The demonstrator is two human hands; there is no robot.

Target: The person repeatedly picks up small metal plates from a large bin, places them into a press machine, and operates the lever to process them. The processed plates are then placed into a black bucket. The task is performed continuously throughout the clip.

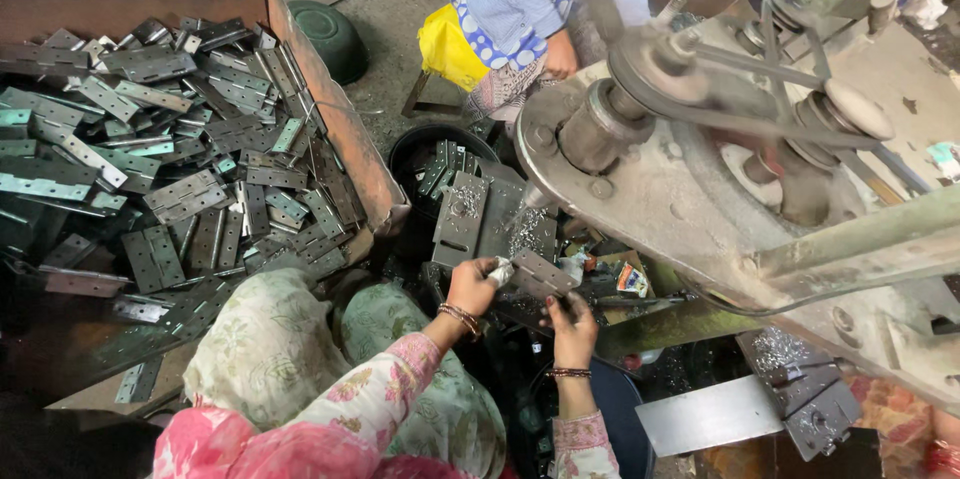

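left hand (472,284) clamped on the near-left end of a metal hinge (540,274) | right hand (572,319) pinching its 5 o'clock edge (both wrists bangled) | hinge held under the drill press (680,169); box of hinges (345,129) at 10 o'clock

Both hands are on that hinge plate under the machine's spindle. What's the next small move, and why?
Probably ease the hinge plate a touch further in beneath the spindle tip. The left hand grips its near-left corner and the right hand steadies its lower edge, yet the plate sits tilted and just short of the tip, with metal shavings lying on the plate beneath.
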